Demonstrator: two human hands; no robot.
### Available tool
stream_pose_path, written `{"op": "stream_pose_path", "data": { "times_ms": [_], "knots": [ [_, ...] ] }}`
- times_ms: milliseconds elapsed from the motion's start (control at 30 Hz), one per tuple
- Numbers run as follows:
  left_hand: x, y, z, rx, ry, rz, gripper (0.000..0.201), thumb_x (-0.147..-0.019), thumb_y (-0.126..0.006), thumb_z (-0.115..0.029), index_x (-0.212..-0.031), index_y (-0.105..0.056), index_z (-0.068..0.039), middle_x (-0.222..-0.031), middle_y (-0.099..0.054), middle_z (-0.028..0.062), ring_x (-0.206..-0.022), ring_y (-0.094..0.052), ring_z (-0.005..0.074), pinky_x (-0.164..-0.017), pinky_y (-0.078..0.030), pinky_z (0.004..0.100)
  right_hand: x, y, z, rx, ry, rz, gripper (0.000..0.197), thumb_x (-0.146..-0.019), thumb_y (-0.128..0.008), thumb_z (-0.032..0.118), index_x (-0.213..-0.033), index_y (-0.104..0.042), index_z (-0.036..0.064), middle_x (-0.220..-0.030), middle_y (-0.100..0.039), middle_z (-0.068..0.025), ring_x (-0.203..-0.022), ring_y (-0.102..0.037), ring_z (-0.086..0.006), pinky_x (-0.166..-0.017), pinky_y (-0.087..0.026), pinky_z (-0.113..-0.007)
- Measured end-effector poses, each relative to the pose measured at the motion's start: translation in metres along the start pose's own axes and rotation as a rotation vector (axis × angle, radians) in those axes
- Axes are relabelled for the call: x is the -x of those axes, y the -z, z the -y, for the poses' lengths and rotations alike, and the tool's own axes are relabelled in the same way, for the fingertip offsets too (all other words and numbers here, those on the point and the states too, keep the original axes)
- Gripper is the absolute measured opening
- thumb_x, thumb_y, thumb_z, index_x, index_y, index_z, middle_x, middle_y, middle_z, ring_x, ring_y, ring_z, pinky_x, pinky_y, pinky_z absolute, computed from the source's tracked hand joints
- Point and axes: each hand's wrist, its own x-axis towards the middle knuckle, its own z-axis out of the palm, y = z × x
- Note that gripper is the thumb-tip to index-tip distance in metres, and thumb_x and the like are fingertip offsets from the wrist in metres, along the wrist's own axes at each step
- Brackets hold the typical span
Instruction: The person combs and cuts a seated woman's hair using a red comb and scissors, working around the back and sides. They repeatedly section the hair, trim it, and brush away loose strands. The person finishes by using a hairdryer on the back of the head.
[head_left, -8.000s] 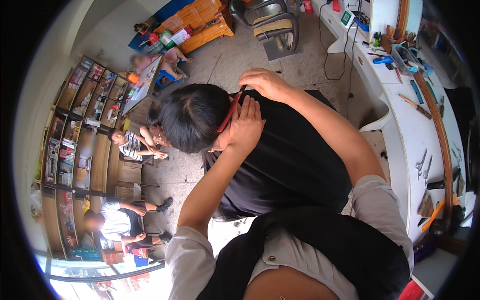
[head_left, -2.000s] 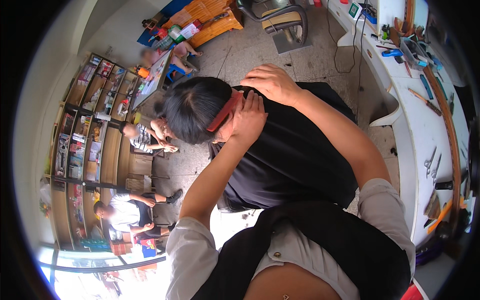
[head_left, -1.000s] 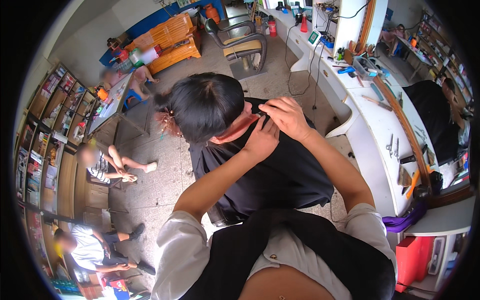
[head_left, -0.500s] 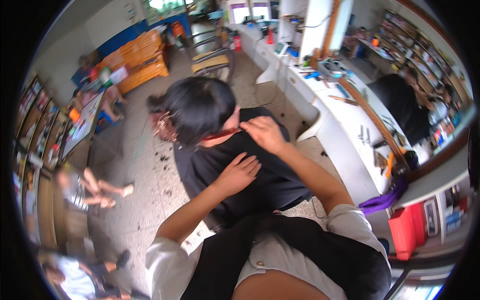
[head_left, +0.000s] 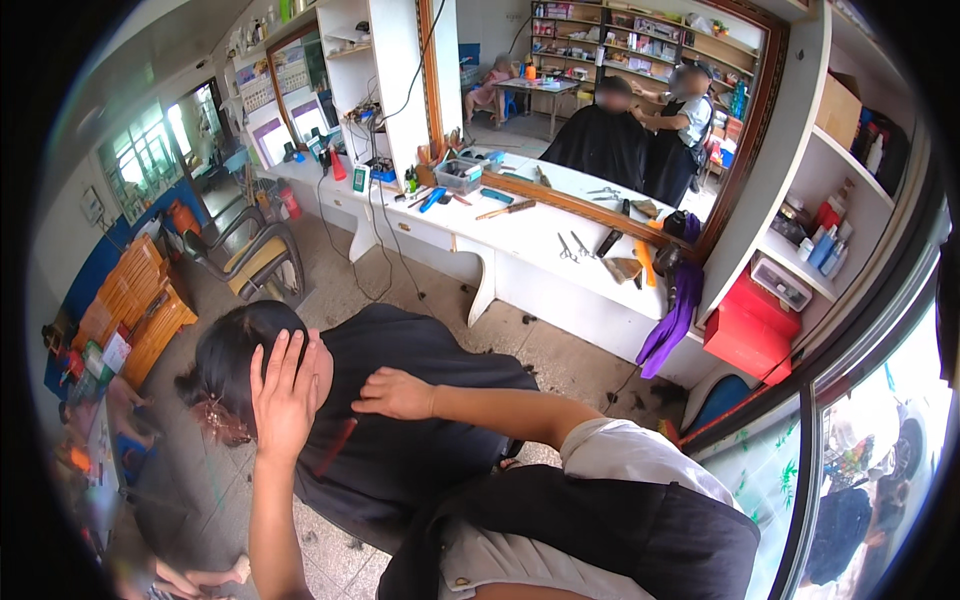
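Two hands work on one seated person, whose black cape [head_left: 420, 400] spreads wide below and to the right of the dark-haired head [head_left: 235, 365], the head tipped over toward the left of the view with its long axis running roughly left to right. Of the two, the left hand [head_left: 285, 395] is the nearer, lying flat and open on the side of the head with fingers spread upward (nothing gripped), while the right hand [head_left: 397, 392] rests palm-down and loosely open on the cape at the neck, just beside it. Smaller things, scissors [head_left: 568, 248] among them, lie well apart on the white surface [head_left: 520, 235] under the mirror [head_left: 640, 110].
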Motion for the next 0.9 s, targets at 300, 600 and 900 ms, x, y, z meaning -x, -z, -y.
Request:
{"op": "stream_pose_path", "data": {
  "times_ms": [300, 600, 900],
  "knots": [
    [0.057, -0.034, 0.017, 0.039, -0.106, 0.110, 0.034, -0.075, -0.062, -0.013, -0.105, -0.061, 0.002, -0.117, -0.057, 0.0103, -0.121, -0.045, 0.0224, -0.107, -0.025, 0.0515, 0.097, 0.053, 0.013, -0.157, -0.290, 0.100, 0.035, -0.076, -0.061, 0.011, -0.111, -0.058, 0.0114, -0.090, -0.056, -0.0047, -0.089, -0.054, -0.0223, -0.078, -0.043, -0.034],
    [0.009, 0.011, 0.032, -0.055, 0.175, -0.171, 0.032, -0.083, -0.055, -0.008, -0.114, -0.057, -0.001, -0.121, -0.056, 0.0111, -0.121, -0.046, 0.0259, -0.108, -0.021, 0.0501, 0.058, 0.072, 0.022, -0.800, -1.069, -0.354, 0.029, -0.090, -0.055, 0.015, -0.117, -0.051, 0.0038, -0.064, -0.059, -0.0044, -0.055, -0.055, -0.0096, -0.054, -0.047, -0.025],
    [0.017, -0.028, 0.086, -0.067, 0.692, -0.020, 0.042, -0.093, -0.046, -0.032, -0.128, -0.048, -0.009, -0.131, -0.046, 0.0148, -0.124, -0.041, 0.0295, -0.105, -0.025, 0.0465, -0.005, 0.054, 0.024, -1.230, -0.973, -0.446, 0.028, -0.092, -0.052, 0.014, -0.117, -0.050, 0.0009, -0.062, -0.051, 0.0019, -0.051, -0.045, -0.0036, -0.047, -0.038, -0.019]
  ]
}}
